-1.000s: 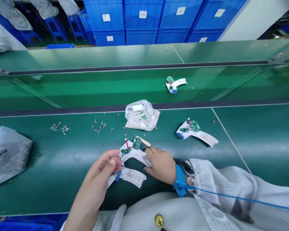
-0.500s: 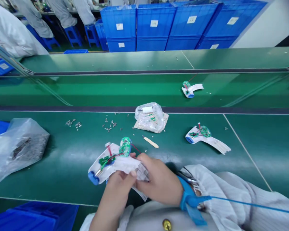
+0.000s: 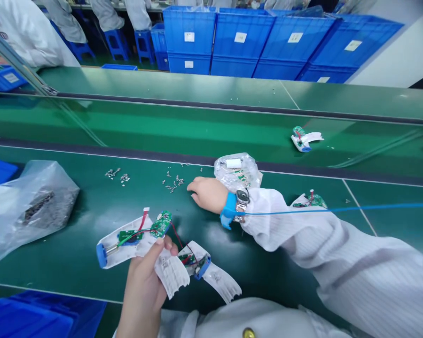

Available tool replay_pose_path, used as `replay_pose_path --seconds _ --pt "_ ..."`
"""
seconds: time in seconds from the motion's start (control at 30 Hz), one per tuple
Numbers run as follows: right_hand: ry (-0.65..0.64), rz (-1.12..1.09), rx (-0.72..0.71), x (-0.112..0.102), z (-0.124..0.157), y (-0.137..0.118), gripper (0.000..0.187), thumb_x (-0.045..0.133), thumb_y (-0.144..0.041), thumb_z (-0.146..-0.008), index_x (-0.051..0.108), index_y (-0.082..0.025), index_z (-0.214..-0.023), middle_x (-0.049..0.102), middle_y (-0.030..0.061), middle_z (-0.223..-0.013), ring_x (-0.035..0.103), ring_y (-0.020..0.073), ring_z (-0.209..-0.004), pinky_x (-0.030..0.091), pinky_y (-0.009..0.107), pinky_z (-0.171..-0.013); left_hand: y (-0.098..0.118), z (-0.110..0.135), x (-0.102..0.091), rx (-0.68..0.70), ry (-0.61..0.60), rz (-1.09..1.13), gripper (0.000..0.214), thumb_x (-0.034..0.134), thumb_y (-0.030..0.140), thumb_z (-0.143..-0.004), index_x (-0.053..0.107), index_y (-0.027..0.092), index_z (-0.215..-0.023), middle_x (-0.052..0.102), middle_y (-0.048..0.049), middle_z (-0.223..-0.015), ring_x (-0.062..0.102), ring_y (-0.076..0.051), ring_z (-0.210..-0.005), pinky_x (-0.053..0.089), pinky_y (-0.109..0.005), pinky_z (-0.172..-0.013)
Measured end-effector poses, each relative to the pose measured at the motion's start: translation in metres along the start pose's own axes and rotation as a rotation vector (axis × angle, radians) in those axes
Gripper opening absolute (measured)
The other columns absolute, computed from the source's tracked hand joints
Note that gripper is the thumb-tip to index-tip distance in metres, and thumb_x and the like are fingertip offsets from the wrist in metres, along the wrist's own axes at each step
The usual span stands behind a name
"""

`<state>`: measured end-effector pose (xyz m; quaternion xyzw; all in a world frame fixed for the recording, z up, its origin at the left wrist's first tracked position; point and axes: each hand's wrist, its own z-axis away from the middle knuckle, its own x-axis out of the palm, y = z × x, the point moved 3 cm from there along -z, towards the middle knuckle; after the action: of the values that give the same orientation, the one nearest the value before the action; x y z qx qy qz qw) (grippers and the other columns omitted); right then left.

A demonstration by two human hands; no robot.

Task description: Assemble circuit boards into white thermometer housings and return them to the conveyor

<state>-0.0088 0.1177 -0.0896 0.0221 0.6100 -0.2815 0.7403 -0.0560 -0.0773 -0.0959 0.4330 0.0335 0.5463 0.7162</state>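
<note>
We are looking first at a white printed paper strip (image 3: 171, 270) pinched in our left hand (image 3: 143, 286), with the thumb lying across its top, just above the belt. The strip belongs to a white assembly with a blue end cap (image 3: 101, 256) and two green circuit boards (image 3: 161, 224), joined by red and green wires. A second white assembly (image 3: 215, 277), with its own blue cap and a small board, lies just beside it on the belt; dark wires seem to link the two, though we cannot tell exactly where.

Our right hand (image 3: 207, 195) holds nothing. It is half open, fingers loosely curled, just beside a clear plastic bag (image 3: 236, 171) and near a scatter of small metal parts (image 3: 172, 184). A blue wrist strap (image 3: 229, 211) circles that wrist, its blue cord (image 3: 338, 209) running off to the right.

A third assembly (image 3: 310, 201) sits partly hidden behind our white sleeve (image 3: 320, 244). A fourth (image 3: 303, 139) lies on the farther green belt (image 3: 197, 126). A larger bag (image 3: 31, 202) rests at left, and blue crates (image 3: 241, 42) stand beyond.
</note>
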Motion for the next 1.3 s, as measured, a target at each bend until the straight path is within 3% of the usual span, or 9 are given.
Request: replay_pose_path --seconds 0.1,0.23,0.4,0.53,0.7,0.83,1.07,1.3 --pt "-0.07 0.088 0.016 0.006 -0.022 0.001 0.02 0.052 -0.025 -0.089 0.062 -0.012 -0.1 0.063 0.0092 -0.102 0.06 0.019 -0.093 0.049 0.037 -0.081 -0.003 0.0 0.006 0.008 0.007 0.01 0.027 0.081 0.03 -0.056 0.058 0.016 -0.061 0.056 0.0036 -0.056 0.053 -0.011 -0.054 0.038 -0.019 -0.046" --pt "-0.119 0.134 0.001 0.011 -0.029 0.003 0.023 0.053 -0.031 -0.09 0.06 -0.013 -0.103 0.062 0.007 -0.104 0.06 0.0166 -0.092 0.051 0.037 -0.082 -0.005 0.0 0.01 -0.025 0.03 -0.008 0.024 0.079 0.025 -0.056 0.057 0.015 -0.059 0.056 0.0027 -0.053 0.052 -0.01 -0.051 0.037 -0.019 -0.045" --pt "-0.07 0.1 -0.056 0.011 -0.015 0.007 0.022 0.052 -0.029 -0.09 0.059 -0.013 -0.105 0.062 0.006 -0.103 0.06 0.017 -0.092 0.049 0.038 -0.083 -0.001 -0.005 0.023 -0.031 0.072 -0.021 0.028 0.081 0.029 -0.05 0.057 0.016 -0.057 0.057 0.0026 -0.05 0.052 -0.011 -0.047 0.037 -0.02 -0.044" --pt "-0.019 0.069 -0.022 0.012 -0.003 0.018 0.02 0.047 -0.014 -0.088 0.062 -0.013 -0.101 0.064 0.0093 -0.098 0.061 0.0174 -0.089 0.045 0.03 -0.079 0.005 -0.006 0.034 -0.049 0.083 -0.021 0.031 0.081 0.031 -0.045 0.057 0.015 -0.054 0.056 0.0022 -0.049 0.051 -0.011 -0.046 0.037 -0.021 -0.043" --pt "0.036 0.027 -0.005 0.006 0.007 0.026 0.028 0.04 -0.012 -0.086 0.062 -0.014 -0.104 0.064 0.0089 -0.102 0.059 0.0178 -0.093 0.04 0.027 -0.081 0.011 -0.005 0.03 -0.025 0.118 0.007 0.033 0.082 0.031 -0.042 0.055 0.016 -0.054 0.055 0.0046 -0.049 0.05 -0.009 -0.047 0.037 -0.019 -0.043" --pt "-0.005 0.015 -0.06 0.01 0.002 0.017 0.024 0.049 -0.019 -0.083 0.064 -0.016 -0.102 0.064 0.0091 -0.099 0.06 0.0191 -0.09 0.04 0.027 -0.076 0.011 -0.006 0.027 -0.026 0.137 0.011 0.032 0.082 0.029 -0.043 0.056 0.016 -0.057 0.055 0.0054 -0.051 0.051 -0.009 -0.049 0.037 -0.018 -0.043" --pt "-0.039 -0.022 -0.087 0.02 -0.012 0.009 0.021 0.048 -0.008 -0.077 0.066 -0.013 -0.088 0.065 0.0115 -0.09 0.06 0.0203 -0.083 0.039 0.027 -0.07 0.006 -0.008 0.033 -0.043 0.117 -0.047 0.027 0.079 0.028 -0.045 0.057 0.015 -0.055 0.057 0.0023 -0.048 0.051 -0.01 -0.045 0.037 -0.021 -0.044" --pt "0.059 -0.222 -0.079 -0.005 0.019 0.012 0.015 0.045 -0.007 -0.079 0.057 -0.015 -0.085 0.062 0.0041 -0.084 0.057 0.0135 -0.076 0.039 0.023 -0.069 0.002 -0.011 0.045 0.001 0.103 -0.09 0.023 0.078 0.028 -0.046 0.06 0.015 -0.052 0.059 0.0015 -0.048 0.053 -0.011 -0.047 0.037 -0.021 -0.044"
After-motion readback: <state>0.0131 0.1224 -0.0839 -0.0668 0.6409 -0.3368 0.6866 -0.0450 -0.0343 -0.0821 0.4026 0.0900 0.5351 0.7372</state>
